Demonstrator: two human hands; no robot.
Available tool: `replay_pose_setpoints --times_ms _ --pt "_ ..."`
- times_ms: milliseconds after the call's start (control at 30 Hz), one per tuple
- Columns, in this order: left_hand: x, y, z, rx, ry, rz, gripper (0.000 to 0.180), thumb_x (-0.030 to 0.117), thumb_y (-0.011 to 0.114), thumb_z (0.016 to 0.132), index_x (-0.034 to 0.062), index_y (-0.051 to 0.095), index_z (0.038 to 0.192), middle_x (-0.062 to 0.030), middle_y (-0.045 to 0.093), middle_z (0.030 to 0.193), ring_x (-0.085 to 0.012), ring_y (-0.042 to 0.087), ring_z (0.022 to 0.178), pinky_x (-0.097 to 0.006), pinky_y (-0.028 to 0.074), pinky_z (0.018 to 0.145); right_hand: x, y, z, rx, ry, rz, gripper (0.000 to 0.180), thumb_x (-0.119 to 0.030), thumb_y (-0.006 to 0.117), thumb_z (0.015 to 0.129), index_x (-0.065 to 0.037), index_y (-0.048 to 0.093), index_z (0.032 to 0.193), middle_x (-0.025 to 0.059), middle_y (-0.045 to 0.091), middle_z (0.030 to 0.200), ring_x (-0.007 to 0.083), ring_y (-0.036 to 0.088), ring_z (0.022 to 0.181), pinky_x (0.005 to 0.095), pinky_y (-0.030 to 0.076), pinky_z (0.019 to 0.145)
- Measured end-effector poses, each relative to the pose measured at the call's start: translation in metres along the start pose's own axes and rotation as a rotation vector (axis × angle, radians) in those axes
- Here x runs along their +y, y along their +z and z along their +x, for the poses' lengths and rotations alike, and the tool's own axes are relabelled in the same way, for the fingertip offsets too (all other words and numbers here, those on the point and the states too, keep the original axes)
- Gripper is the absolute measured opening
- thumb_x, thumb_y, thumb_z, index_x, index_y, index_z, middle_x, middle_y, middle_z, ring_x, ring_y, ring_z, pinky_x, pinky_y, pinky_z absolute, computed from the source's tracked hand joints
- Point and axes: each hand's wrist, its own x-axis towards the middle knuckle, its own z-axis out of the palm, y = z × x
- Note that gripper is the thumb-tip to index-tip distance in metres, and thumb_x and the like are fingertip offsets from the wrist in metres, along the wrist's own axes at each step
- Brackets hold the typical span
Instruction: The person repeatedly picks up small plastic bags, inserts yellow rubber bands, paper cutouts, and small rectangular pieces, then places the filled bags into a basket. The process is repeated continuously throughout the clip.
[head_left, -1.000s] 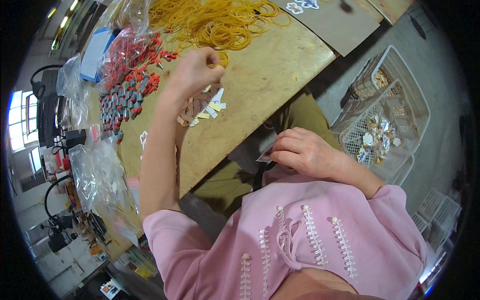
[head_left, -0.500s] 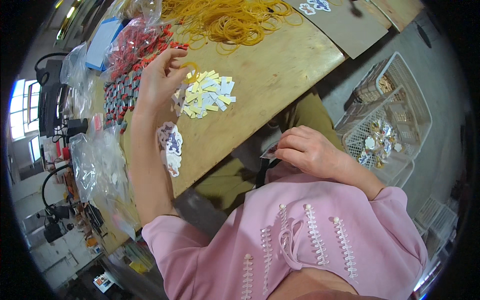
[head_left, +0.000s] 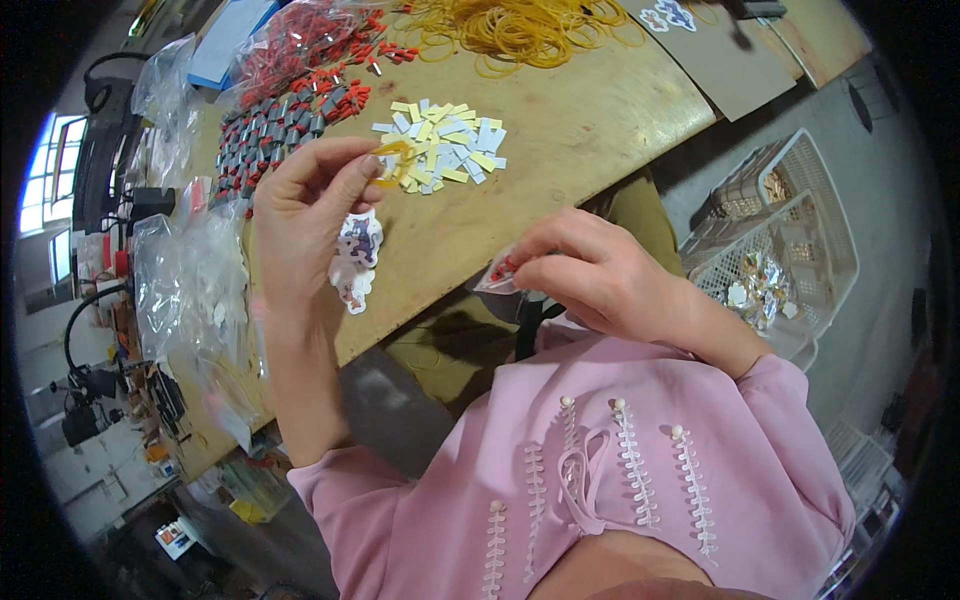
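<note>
My left hand (head_left: 315,195) is over the table, thumb and fingers pinched on a thin yellow rubber band (head_left: 397,150). Whether anything else is in its curled fingers is hidden. Just beyond it lies a loose heap of small yellow and white rectangular pieces (head_left: 445,145). Cartoon cutout stickers (head_left: 358,245) lie beside its wrist, partly covered by it. At the table's near edge, my right hand (head_left: 590,265) grips a small clear plastic bag (head_left: 497,275) with something red in it. The fingers cover much of that bag.
Grey cylindrical pieces with red ends (head_left: 265,140) line the table's left side, near a clear bag of red parts (head_left: 300,45). A tangle of yellow rubber bands (head_left: 520,30) lies at the back. Clear plastic bags (head_left: 190,290) sit left; a white plastic basket (head_left: 825,230) stands on the right.
My left hand has drawn back from the red pieces, still with the yellow band. My right hand has lifted slightly, and more of the small bag shows. The view has shifted a little.
</note>
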Motion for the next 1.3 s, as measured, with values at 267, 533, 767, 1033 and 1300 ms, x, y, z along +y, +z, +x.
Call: replay_pose_setpoints --times_ms 267,533,767,1033,1300 --pt "0.021 0.052 -0.068 0.048 0.042 -0.403 0.016 -0.003 0.074 0.098 -0.0015 0.076 0.113 -0.0078 0.079 0.098 -0.0118 0.075 0.086 -0.027 0.062 0.076 -0.010 0.017 0.036 0.042 0.040 0.057 0.035 0.007 0.070 0.083 -0.005 0.071 0.116 0.0171 0.069 0.124 0.0376 0.069 0.113 0.0428 0.059 0.095" --pt "-0.003 0.045 -0.080 0.035 0.582 0.567 0.020 0.002 0.083 0.080 0.0090 0.081 0.099 -0.0052 0.074 0.094 -0.0260 0.064 0.083 -0.037 0.051 0.079 -0.008 0.016 0.032 -0.005 0.033 0.020 0.031 0.009 0.075 0.085 -0.002 0.076 0.114 0.0164 0.068 0.129 0.0342 0.070 0.116 0.0394 0.058 0.097" --pt "0.017 0.009 -0.083 -0.441 0.227 0.598 0.020 0.025 0.079 0.090 0.0081 0.079 0.101 -0.0135 0.074 0.091 -0.0333 0.070 0.080 -0.045 0.054 0.070 -0.009 0.017 0.037 -0.113 -0.055 0.081 0.029 0.007 0.076 0.083 -0.002 0.074 0.111 0.0170 0.068 0.129 0.0346 0.070 0.114 0.0405 0.057 0.096" --pt "0.020 0.014 -0.084 -0.764 0.205 1.059 0.034 0.037 0.081 0.088 0.0101 0.077 0.108 -0.0144 0.075 0.085 -0.0364 0.075 0.081 -0.047 0.057 0.069 -0.013 0.033 0.038 -0.235 -0.113 0.225 0.033 0.001 0.070 0.081 -0.003 0.070 0.113 0.0174 0.067 0.130 0.0362 0.068 0.117 0.0418 0.059 0.095" --pt "0.040 -0.014 -0.095 -0.399 -0.023 0.541 0.042 0.028 0.082 0.088 0.0128 0.074 0.126 -0.0090 0.069 0.070 -0.0272 0.071 0.064 -0.039 0.054 0.061 -0.009 0.019 0.041 -0.143 -0.050 0.108 0.034 0.010 0.071 0.080 -0.002 0.072 0.112 0.0165 0.068 0.130 0.0344 0.070 0.113 0.0410 0.059 0.094"
